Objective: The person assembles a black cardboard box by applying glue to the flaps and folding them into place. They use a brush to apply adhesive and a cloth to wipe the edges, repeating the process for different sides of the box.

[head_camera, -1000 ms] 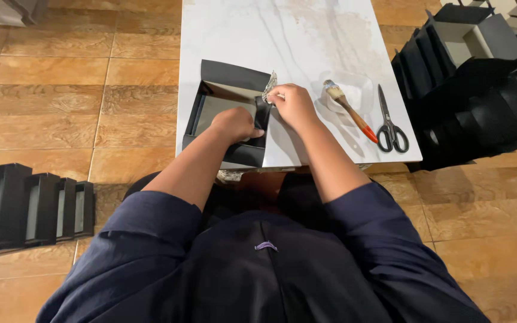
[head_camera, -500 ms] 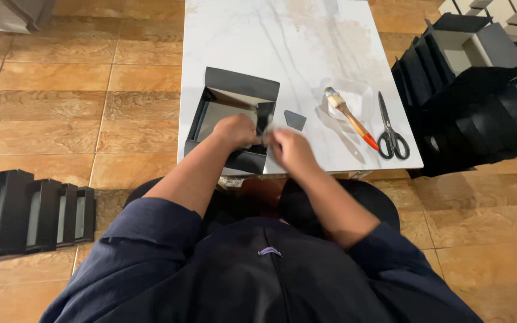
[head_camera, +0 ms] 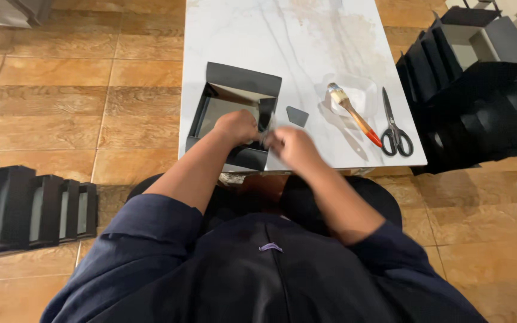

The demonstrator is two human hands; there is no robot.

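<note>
The tiled floor (head_camera: 61, 107) spreads out on every side, and on it stands a white marbled desk (head_camera: 282, 36) with most of its far half bare. Stacks of black boxes (head_camera: 480, 113) crowd the floor off the desk's right edge, and a row of black boxes (head_camera: 31, 209) stands on the floor to the left, well apart from the desk.

At the desk's near-left corner lies a black box (head_camera: 234, 98) with its flaps open and a pale lining showing — its near wall almost at the desk's near edge. The left hand (head_camera: 236, 127) rests curled on the box's near right part, pressing down. The right hand (head_camera: 291, 146) is just beside it at the near edge, blurred; its fingers seem pinched on something small and pale, but I cannot tell for sure.

This looks like the lining or flap-fixing step; any next move seems to call for a steady hold on the box.

Smaller things lie toward the near-right corner: a brush (head_camera: 354, 113), scissors (head_camera: 395, 127) and a small dark cut piece (head_camera: 297, 115) — all near the hands, so sideways room is tight.
</note>
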